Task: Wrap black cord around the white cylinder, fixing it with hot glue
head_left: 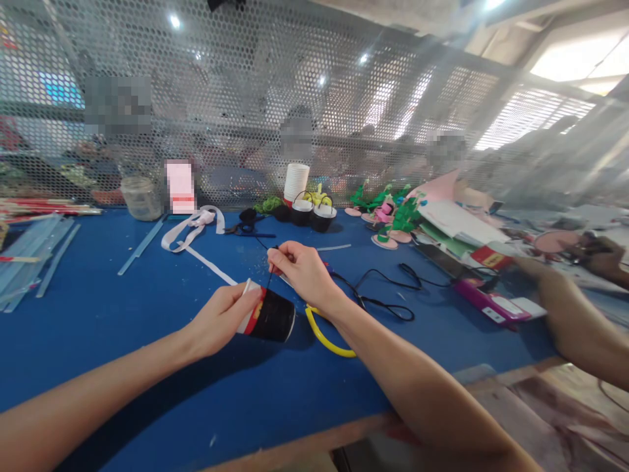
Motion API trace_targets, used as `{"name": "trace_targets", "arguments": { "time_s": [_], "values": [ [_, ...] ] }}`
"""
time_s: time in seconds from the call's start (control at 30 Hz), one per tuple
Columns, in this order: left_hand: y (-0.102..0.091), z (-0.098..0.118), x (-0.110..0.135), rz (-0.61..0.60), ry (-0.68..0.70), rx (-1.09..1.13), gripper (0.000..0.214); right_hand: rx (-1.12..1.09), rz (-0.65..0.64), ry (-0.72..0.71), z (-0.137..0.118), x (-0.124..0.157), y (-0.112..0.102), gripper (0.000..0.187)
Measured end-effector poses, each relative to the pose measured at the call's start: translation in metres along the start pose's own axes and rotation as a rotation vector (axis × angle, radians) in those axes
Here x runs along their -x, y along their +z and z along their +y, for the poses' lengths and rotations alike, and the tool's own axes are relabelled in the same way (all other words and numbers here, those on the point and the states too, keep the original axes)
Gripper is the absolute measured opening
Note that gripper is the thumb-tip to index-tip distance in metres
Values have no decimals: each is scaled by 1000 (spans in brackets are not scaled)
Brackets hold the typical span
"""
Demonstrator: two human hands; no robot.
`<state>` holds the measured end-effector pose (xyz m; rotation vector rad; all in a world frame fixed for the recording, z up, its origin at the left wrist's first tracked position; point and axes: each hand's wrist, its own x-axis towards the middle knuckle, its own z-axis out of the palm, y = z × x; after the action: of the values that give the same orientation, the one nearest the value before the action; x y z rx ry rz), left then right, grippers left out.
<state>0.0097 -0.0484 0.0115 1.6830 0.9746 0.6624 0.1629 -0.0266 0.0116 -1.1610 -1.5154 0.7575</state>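
My left hand [223, 314] is closed around the rim end of a paper cup [274, 316], tilted on its side above the blue table. Black yarn covers the cup's lower part, while red and white paper shows near the rim. Above the cup, my right hand [297, 265] pinches a black yarn strand [269, 283] that runs down to the cup. Another stretch of the strand leads back toward a dark yarn ball [247, 215]. Close to my right forearm lies a curved yellow tube [327, 342].
Scissors [240, 228], white ribbon [199, 226], small black handled cups [323, 217] and stacked white cups [296, 182] stand behind. Clear glue sticks [142, 246] lie left. At right are green craft plants [400, 219], a purple box [491, 303], a black cord [383, 305] and another person's arm [570, 314].
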Motion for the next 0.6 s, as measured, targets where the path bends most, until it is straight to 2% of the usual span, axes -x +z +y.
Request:
{"name": "trace_targets", "arguments": {
  "time_s": [0.23,0.6],
  "values": [
    [-2,-1,2,4,40,6,30,-1,-80,24,10,-1,3,22],
    [-3,2,4,8,47,5,29,53,-202,107,6,2,7,21]
  ]
}}
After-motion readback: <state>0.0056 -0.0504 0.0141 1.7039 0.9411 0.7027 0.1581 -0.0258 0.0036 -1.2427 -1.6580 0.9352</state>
